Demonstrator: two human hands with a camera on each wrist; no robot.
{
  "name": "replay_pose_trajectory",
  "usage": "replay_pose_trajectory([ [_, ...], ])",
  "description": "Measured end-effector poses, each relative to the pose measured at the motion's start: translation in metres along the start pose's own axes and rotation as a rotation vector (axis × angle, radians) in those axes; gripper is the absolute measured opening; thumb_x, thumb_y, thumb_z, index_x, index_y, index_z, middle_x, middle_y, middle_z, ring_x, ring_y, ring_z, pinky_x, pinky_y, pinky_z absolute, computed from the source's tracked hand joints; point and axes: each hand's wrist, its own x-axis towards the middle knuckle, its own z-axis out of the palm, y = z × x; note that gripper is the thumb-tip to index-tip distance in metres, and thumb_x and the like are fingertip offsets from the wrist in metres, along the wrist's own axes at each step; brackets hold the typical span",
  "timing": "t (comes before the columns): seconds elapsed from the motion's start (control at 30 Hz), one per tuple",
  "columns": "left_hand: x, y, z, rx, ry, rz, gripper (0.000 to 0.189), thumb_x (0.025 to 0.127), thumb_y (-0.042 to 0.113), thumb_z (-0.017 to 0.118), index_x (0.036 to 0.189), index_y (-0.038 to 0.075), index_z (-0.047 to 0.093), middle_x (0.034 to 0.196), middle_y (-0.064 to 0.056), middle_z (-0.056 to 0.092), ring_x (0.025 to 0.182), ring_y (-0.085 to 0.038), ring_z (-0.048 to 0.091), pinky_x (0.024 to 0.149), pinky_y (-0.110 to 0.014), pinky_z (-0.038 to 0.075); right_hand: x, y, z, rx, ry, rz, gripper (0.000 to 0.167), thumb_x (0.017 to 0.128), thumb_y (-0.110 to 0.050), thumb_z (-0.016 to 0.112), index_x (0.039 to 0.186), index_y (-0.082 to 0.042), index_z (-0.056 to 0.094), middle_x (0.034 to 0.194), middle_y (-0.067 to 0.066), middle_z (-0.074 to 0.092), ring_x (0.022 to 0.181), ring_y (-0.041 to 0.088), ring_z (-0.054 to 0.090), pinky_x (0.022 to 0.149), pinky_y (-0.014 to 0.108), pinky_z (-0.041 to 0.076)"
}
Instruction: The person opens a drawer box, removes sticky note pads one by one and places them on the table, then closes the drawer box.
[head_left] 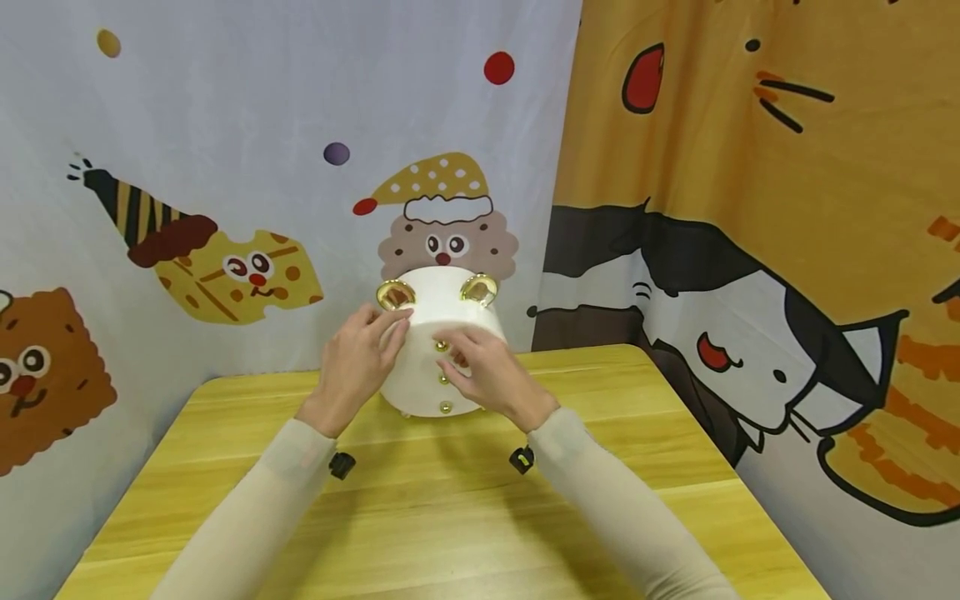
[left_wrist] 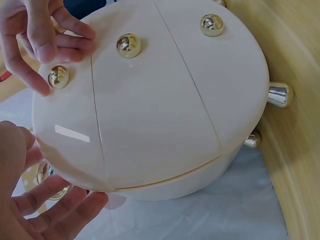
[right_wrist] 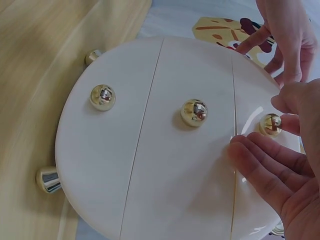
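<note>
A white rounded box [head_left: 408, 379] with three drawer fronts stands upright on the table. Down its front runs a line of round gold knobs, the middle one [right_wrist: 194, 112] and the top one [right_wrist: 270, 124] among them. Two gold ear-shaped loops [head_left: 478, 290] stick up at its top, and short gold feet [right_wrist: 49, 180] carry it. My left hand [head_left: 356, 354] rests its extended fingers along the upper left edge of the box. At the top drawer, my right hand [head_left: 495, 371] has its fingers spread around the top knob, one fingertip right at it.
The yellow wood-grain table [head_left: 420, 517] reaches back to a light curtain [head_left: 247, 100] printed with cartoon food. On the right hangs an orange curtain [head_left: 750, 167] with cartoon cats. Black wrist cameras [head_left: 342, 465] sit under both sleeves.
</note>
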Motion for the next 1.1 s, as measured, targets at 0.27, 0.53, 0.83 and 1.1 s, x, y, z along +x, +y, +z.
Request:
replay_pose_trajectory([
  [0.27, 0.0048, 0.0025, -0.0014, -0.016, -0.003, -0.011, 0.024, 0.118, 0.03, 0.073, 0.132, 0.017, 0.088, 0.122, -0.014, 0.078, 0.079, -0.031, 0.072, 0.058, -0.048, 0.06, 0.0037, -0.0013, 0.0041, -0.006, -0.001, 0.004, 0.028, 0.11, -0.012, 0.082, 0.136, -0.002, 0.078, 0.125, 0.013, 0.082, 0.094, 0.02, 0.085, 0.086, 0.026, 0.07],
  [0.53, 0.0067, 0.0023, -0.0023, -0.01, -0.015, -0.012, 0.026, 0.119, 0.032, 0.072, 0.133, 0.016, 0.087, 0.121, -0.014, 0.08, 0.078, -0.031, 0.073, 0.058, -0.049, 0.061, 0.0082, -0.0019, 0.0053, -0.002, 0.006, 0.001, 0.021, 0.108, -0.005, 0.082, 0.128, 0.0, 0.078, 0.118, 0.013, 0.081, 0.092, 0.017, 0.083, 0.085, 0.02, 0.067],
  [0.83, 0.0076, 0.0014, -0.0038, -0.02, -0.038, -0.028, 0.027, 0.119, 0.032, 0.071, 0.134, 0.016, 0.087, 0.122, -0.014, 0.08, 0.081, -0.033, 0.073, 0.062, -0.051, 0.062, 0.0095, -0.0032, 0.0044, -0.029, 0.001, 0.016, 0.019, 0.106, -0.003, 0.084, 0.124, -0.003, 0.078, 0.112, 0.011, 0.081, 0.091, 0.017, 0.082, 0.082, 0.022, 0.068],
  [1.1, 0.0081, 0.0015, -0.0043, -0.025, -0.039, -0.026, 0.027, 0.119, 0.032, 0.072, 0.134, 0.016, 0.087, 0.121, -0.014, 0.08, 0.082, -0.033, 0.073, 0.063, -0.051, 0.062, 0.0092, -0.0038, 0.0031, -0.044, -0.003, 0.018, 0.019, 0.105, -0.003, 0.085, 0.122, -0.004, 0.078, 0.107, 0.009, 0.081, 0.088, 0.016, 0.081, 0.08, 0.023, 0.067],
])
